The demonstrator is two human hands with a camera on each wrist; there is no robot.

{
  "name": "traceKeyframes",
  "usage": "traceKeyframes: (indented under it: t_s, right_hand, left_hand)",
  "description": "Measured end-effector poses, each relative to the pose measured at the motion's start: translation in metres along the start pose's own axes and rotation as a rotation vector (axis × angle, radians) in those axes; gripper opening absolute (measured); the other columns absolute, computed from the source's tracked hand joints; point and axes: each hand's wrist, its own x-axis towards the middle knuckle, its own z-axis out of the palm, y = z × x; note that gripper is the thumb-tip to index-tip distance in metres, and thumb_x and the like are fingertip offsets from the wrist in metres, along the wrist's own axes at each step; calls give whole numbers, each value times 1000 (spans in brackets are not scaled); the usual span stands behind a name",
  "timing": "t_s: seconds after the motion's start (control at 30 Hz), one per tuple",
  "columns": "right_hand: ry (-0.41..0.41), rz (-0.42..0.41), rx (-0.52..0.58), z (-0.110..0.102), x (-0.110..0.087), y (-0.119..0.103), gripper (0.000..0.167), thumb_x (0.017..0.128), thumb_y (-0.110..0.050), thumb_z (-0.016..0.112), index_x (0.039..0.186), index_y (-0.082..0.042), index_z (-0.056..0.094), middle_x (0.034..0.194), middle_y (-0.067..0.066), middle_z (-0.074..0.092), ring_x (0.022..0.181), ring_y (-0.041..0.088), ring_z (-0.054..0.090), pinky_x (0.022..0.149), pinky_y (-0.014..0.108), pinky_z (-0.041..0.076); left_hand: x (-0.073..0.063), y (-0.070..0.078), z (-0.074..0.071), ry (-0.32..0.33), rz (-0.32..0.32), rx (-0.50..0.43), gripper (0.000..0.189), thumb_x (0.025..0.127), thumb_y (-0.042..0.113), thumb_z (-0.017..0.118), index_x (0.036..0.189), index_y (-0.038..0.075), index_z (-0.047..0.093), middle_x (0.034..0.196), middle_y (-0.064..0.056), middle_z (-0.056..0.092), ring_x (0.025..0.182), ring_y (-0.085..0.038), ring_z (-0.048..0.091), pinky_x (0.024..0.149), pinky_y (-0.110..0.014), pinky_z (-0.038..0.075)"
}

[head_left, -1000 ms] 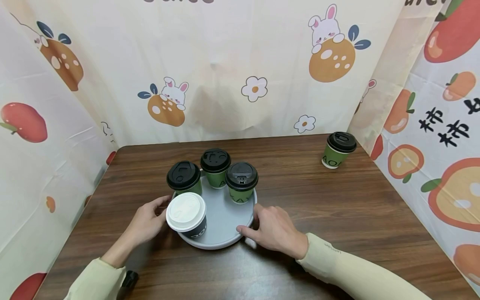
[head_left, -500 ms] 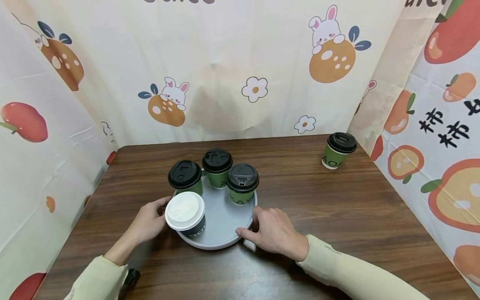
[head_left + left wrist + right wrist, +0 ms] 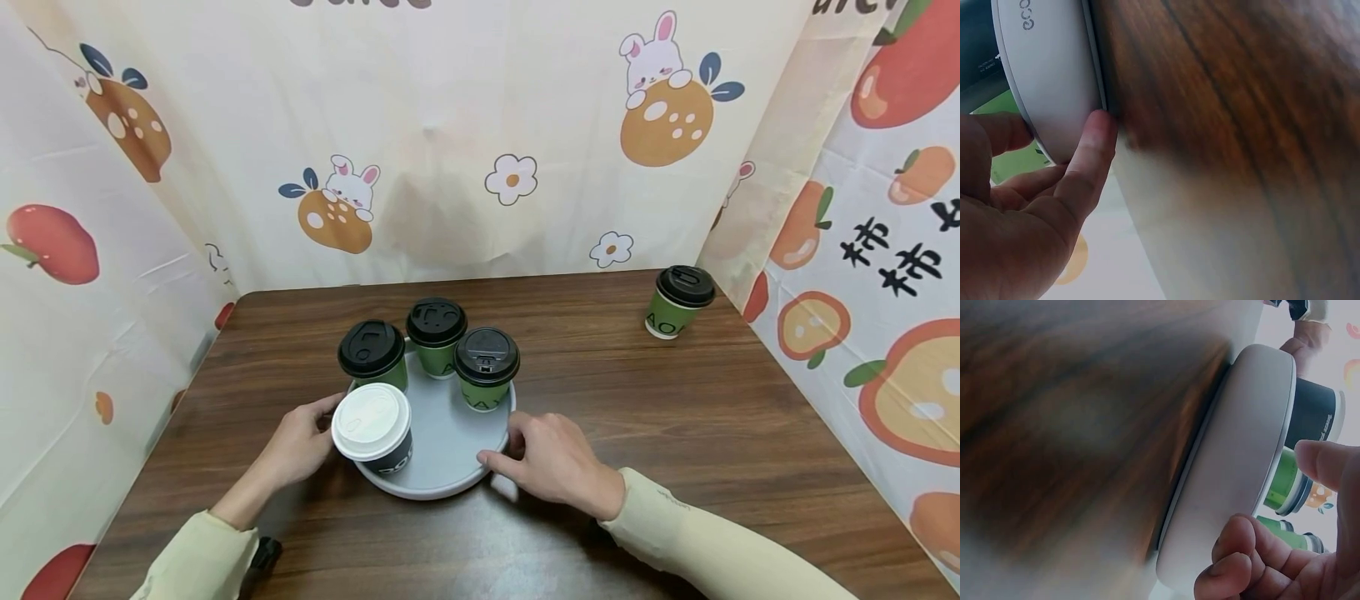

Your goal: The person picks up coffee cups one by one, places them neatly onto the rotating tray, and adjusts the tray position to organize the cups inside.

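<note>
In the head view a round pale grey tray [image 3: 450,446] lies on the wooden table. My left hand [image 3: 296,446] holds its left side, thumb over the rim and fingers along the outer wall in the left wrist view. My right hand [image 3: 555,462] grips the lower right side, thumb at the rim and fingers bent against the wall. A dark paper cup with a white lid [image 3: 372,422] stands at the tray's front left. Behind it are three green cups with black lids: one left [image 3: 371,350], one back [image 3: 437,323], one right [image 3: 487,357]. All are upright.
Another green cup with a black lid [image 3: 678,300] stands at the table's back right corner. Printed cloth walls [image 3: 450,100] border the table [image 3: 600,358] at the back and both sides. A small black object [image 3: 266,552] shows beside the left sleeve.
The tray's cups have shifted slightly clockwise: the three green cups a little right, the white-lidded cup slightly left and up. Both hands stay at the tray's rim.
</note>
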Motion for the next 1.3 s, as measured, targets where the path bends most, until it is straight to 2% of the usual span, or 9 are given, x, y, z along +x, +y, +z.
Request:
traceKeyframes:
  t_s: [0.3, 0.5, 0.87, 1.13, 1.3]
  right_hand:
    - [-7, 78, 33, -9, 1, 11, 46, 86, -63, 73, 72, -22, 58, 61, -15, 50, 55, 4, 45, 51, 27, 39]
    - [-11, 100, 51, -19, 3, 21, 47, 85, -62, 76, 76, -18, 61, 61, -12, 51, 54, 7, 46, 52, 29, 40]
    - [42, 136, 55, -34, 7, 38, 46, 85, -55, 79, 97, -12, 67, 70, -7, 56, 58, 10, 49, 56, 31, 42]
    - [96, 163, 73, -39, 9, 48, 49, 86, -54, 79, 106, -12, 67, 87, 0, 65, 73, 13, 56, 66, 35, 48]
    - [131, 179, 89, -41, 9, 53, 48, 88, -52, 77, 109, -10, 67, 95, 6, 69, 84, 22, 63, 73, 40, 51]
  left_hand:
    - [-1, -2, 1, 14, 24, 3, 45, 97, 6, 64, 140, -8, 58, 123, -20, 70, 107, -29, 66, 88, -47, 53]
    - [0, -2, 0, 13, 21, 3, 46, 98, 5, 62, 141, -8, 57, 128, -23, 68, 114, -34, 64, 93, -53, 52]
    - [1, -3, 0, 17, 23, 5, 46, 97, 5, 61, 141, -8, 56, 132, -24, 65, 120, -38, 62, 96, -57, 50]
    - [1, -3, 0, 9, 12, -2, 46, 98, 4, 60, 142, -7, 56, 132, -24, 65, 122, -39, 61, 97, -58, 50]
    - [1, -3, 0, 12, 23, -1, 46, 97, 4, 61, 142, -8, 56, 132, -24, 65, 121, -39, 61, 97, -57, 50]
